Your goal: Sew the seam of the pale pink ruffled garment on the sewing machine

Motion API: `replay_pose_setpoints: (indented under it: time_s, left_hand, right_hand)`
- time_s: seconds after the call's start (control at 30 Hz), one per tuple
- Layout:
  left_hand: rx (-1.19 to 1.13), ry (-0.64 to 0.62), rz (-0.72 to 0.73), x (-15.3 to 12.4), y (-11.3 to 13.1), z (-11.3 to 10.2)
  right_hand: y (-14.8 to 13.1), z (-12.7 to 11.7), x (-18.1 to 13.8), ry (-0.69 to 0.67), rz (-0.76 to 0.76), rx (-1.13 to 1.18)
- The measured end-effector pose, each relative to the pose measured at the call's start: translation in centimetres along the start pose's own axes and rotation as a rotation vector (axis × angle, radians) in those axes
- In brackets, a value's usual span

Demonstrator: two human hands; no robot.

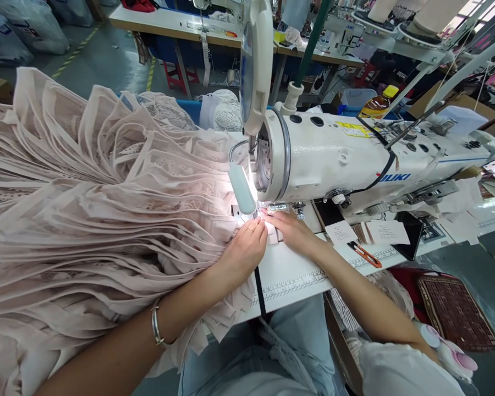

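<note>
Touching pink cloth (269, 235) at the machine (313, 157)'s lit end, my left hand (247, 246) has curled fingers, my right hand (289, 226) straighter ones; I cannot tell whether either pinches it. From my hands, the machine extends toward two o'clock, a fabric pile (119, 225) spreads at nine, a cutter (367, 256) lies just past three.

Got a yellow-capped clear bottle of amber liquid (373, 106), red plastic stool (171, 74) on grey floor (115, 63), plus some brown woven-looking seat pad (457, 313).
</note>
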State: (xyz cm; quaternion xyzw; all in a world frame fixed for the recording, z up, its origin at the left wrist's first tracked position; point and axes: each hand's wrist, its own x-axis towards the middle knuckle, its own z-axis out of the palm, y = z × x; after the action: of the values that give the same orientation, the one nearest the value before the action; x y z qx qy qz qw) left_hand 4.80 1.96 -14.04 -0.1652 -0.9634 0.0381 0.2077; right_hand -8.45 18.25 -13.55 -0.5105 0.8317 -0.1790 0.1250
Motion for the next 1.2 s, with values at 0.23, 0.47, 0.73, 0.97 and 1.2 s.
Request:
replay_pose_setpoints:
  time_s: [0.23, 0.47, 0.73, 0.97, 1.2]
  left_hand:
    - [-0.039, -0.080, -0.005, 0.2, -0.2, -0.4]
    - [-0.050, -0.062, -0.023, 0.2, -0.4, -0.1]
    - [0.040, 0.018, 0.003, 0.2, -0.7, 0.1]
    - [-0.019, -0.005, -0.034, 0.3, -0.8, 0.4]
    - [-0.048, -0.034, -0.060, 0.5, -0.9, 0.0]
  right_hand:
    - [-0.1, -0.2, 0.0, -0.007, -0.010, 0.001]
    - [-0.9, -0.2, 0.2, 0.064, -0.023, -0.037]
    - [-1.9, -0.8, 0.6, -0.012, 0.078, -0.061]
    - [-1.8, -0.8, 0.4, 0.043, 0.030, -0.052]
    - [-1.8, -0.8, 0.6, 0.007, 0.090, -0.063]
